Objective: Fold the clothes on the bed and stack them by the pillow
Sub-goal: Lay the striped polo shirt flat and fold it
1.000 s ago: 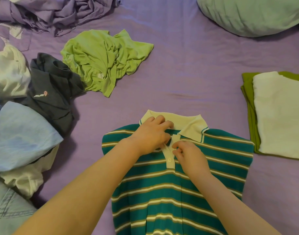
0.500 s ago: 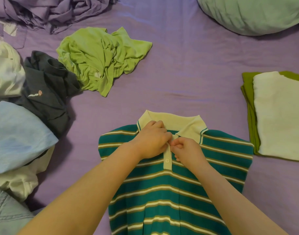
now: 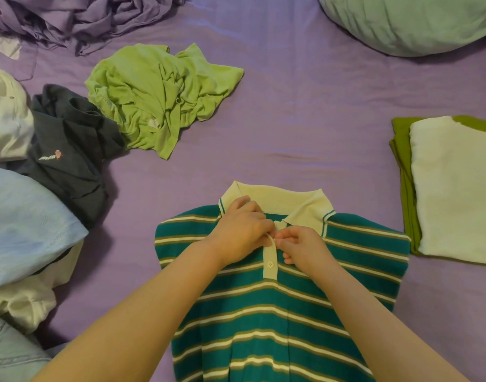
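Note:
A teal polo shirt (image 3: pixel 264 312) with white and tan stripes lies flat, front up, on the purple bed sheet (image 3: pixel 291 111); its cream collar points away from me. My left hand (image 3: pixel 242 230) and my right hand (image 3: pixel 302 248) meet at the top of the cream button placket, each pinching an edge of it just below the collar. One white button shows below my fingers. A folded stack, white cloth (image 3: pixel 457 188) on an olive green one (image 3: pixel 401 161), lies at the right. The pale green pillow (image 3: pixel 407 20) is at the top right.
A crumpled lime green shirt (image 3: pixel 159 97) lies at the upper middle left. A dark navy shirt (image 3: pixel 71 155), a light blue garment (image 3: pixel 27 224), white pieces and denim (image 3: pixel 10 357) pile up along the left edge. A bunched purple sheet (image 3: pixel 79 17) fills the top left.
My right hand has moved up the placket to meet the left hand just under the collar. The view has shifted slightly; the shirt itself stays flat.

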